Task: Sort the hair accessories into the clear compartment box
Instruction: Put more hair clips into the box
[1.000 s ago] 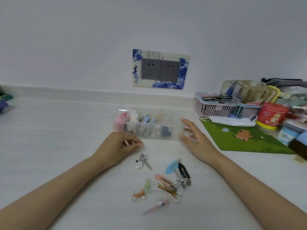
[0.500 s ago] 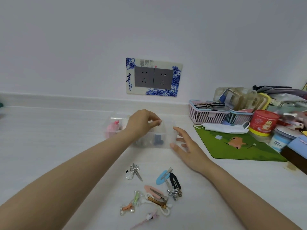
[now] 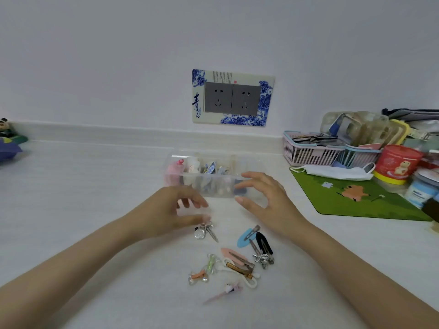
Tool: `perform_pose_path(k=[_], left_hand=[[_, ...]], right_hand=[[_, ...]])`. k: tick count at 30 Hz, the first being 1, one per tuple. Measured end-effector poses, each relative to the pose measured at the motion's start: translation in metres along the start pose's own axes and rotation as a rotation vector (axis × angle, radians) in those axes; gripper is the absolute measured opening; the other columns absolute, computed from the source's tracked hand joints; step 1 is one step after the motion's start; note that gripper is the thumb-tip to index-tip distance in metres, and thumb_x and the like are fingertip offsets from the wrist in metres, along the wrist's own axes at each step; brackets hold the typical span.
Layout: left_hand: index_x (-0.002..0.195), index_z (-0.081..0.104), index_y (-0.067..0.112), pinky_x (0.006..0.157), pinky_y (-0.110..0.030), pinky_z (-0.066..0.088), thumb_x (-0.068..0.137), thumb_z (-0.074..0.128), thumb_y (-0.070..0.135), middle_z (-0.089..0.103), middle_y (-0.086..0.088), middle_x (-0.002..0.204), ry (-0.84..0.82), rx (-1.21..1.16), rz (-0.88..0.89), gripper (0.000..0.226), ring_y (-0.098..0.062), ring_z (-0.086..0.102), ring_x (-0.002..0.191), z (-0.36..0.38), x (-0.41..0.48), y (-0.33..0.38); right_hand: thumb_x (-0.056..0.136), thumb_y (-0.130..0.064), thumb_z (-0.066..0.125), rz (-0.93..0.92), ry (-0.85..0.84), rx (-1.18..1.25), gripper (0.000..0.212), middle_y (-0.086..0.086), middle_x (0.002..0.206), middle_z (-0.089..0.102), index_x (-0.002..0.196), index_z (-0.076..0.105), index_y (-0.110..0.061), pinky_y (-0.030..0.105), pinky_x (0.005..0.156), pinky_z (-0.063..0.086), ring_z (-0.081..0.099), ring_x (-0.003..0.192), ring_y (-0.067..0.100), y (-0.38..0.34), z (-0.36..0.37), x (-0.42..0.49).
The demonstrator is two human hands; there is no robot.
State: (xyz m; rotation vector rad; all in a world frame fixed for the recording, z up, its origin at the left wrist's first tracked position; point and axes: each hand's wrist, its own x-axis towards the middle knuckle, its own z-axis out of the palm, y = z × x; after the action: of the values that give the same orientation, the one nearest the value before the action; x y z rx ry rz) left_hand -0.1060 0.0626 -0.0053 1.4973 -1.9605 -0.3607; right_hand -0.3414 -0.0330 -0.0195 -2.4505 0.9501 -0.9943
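The left forearm [image 3: 83, 262] and right forearm [image 3: 356, 264] stretched from the counter's [image 3: 95, 186] near edge toward its middle. The left hand [image 3: 174, 210] hovered with its fingers loosely curled and its thumb forward, gripping nothing. The right hand [image 3: 268, 200] formed a wide C, fingers straight and pointing left, thumb beneath.

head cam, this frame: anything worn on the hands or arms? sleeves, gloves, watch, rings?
Nothing worn that shows. The left hand and right hand are bare: no gloves, no rings visible. The left forearm and right forearm are bare right to the frame's edge: no sleeves, watch, bracelet or markings.
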Motion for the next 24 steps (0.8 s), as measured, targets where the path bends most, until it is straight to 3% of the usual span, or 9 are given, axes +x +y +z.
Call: perform_pose_path(k=[4,10,16,19,21,24], left_hand=[[0.085,0.066,0.035,0.066,-0.012,0.043,0.064,0.075,0.054,0.064,0.016,0.087,-0.023,-0.015,-0.084,0.030,0.001,0.054,0.080,0.005,-0.016,-0.011],[0.081,0.067,0.027,0.060,-0.009,0.039,0.066,0.078,0.047,0.066,0.013,0.082,-0.070,-0.018,-0.091,0.028,0.000,0.052,0.068,0.014,-0.015,-0.013],[0.076,0.065,0.028,0.060,-0.020,0.047,0.071,0.079,0.033,0.069,0.008,0.072,0.060,-0.040,-0.037,0.015,-0.007,0.059,0.065,0.010,-0.011,-0.005],[0.075,0.067,0.023,0.062,-0.020,0.050,0.074,0.078,0.023,0.070,0.003,0.070,0.139,-0.123,0.011,0.011,-0.009,0.063,0.066,0.013,-0.005,0.004],[0.074,0.067,0.024,0.062,-0.020,0.051,0.076,0.076,0.022,0.071,0.004,0.071,0.148,-0.129,0.022,0.009,-0.008,0.064,0.067,0.014,-0.002,0.008],[0.073,0.066,0.027,0.059,-0.021,0.048,0.077,0.073,0.030,0.070,0.006,0.073,0.157,-0.129,-0.015,0.009,-0.007,0.060,0.066,0.010,-0.002,0.005]], right_hand=[[0.085,-0.039,0.062,-0.004,0.003,0.010,0.019,-0.020,0.127,0.046,0.103,0.063,-0.035,0.022,0.106,0.016,0.036,0.123,0.001,-0.010,0.006,-0.002],[0.085,-0.036,0.064,-0.014,-0.114,0.070,0.019,-0.015,0.128,0.049,0.103,0.065,-0.030,0.037,0.112,0.026,0.038,0.128,0.003,-0.020,0.013,-0.007],[0.085,-0.037,0.063,0.086,-0.188,0.320,0.015,-0.021,0.108,0.065,0.099,0.067,-0.033,0.018,0.098,0.035,0.053,0.111,-0.008,-0.030,0.019,-0.007],[0.085,-0.035,0.065,0.149,-0.215,0.419,0.017,-0.012,0.097,0.073,0.100,0.067,-0.028,0.021,0.095,0.041,0.061,0.099,-0.006,-0.037,0.024,-0.006],[0.084,-0.032,0.066,0.167,-0.215,0.434,0.018,-0.009,0.092,0.074,0.100,0.068,-0.025,0.021,0.093,0.042,0.063,0.094,-0.005,-0.040,0.026,-0.007],[0.082,-0.030,0.069,0.140,-0.216,0.344,0.021,-0.012,0.098,0.071,0.102,0.066,-0.026,0.010,0.086,0.037,0.060,0.094,-0.007,-0.038,0.027,-0.008]])
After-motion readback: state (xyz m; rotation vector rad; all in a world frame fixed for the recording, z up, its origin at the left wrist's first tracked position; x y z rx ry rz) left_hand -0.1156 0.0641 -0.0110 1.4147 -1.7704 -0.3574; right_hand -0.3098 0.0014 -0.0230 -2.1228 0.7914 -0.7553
